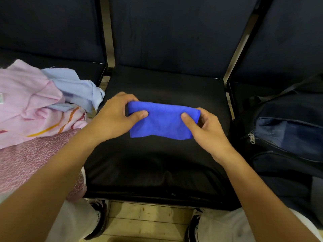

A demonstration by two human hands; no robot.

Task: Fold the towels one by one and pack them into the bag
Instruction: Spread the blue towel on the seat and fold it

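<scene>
left hand point(115, 117) pinches blue towel point(162, 123) left end | right hand point(204, 130) pinches right end | towel folded, over black seat point(157, 163) | bag point(288, 137) unzipped at right

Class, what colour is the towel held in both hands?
Bright blue towel, plain with no pattern, seen clearly in the head view.

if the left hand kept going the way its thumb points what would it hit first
The left hand grips the blue towel, thumb pointing right. Going on along the towel, it would probably first meet the right hand pinching the other end.
</scene>
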